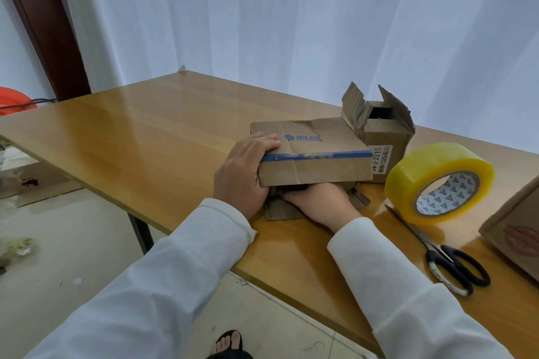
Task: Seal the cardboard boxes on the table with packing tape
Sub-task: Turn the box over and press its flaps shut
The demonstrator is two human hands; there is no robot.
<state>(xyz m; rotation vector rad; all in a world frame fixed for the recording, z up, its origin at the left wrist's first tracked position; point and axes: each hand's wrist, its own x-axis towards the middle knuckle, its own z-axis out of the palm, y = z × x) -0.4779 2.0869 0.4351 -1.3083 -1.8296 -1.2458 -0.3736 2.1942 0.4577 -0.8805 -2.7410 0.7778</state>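
Observation:
A flat cardboard box with a blue tape strip along its top front edge lies on the wooden table. My left hand grips its left end, with the fingers curled over the top corner. My right hand lies palm down on the box's lower front flap. Its fingers reach into the dark opening under the front wall and are hidden. A big roll of yellowish packing tape stands on its side to the right, apart from both hands.
Black-handled scissors lie near the table's front edge, below the roll. A small box with raised flaps stands behind the flat one. Another cardboard box is cut off at the right edge. White curtains hang behind the table.

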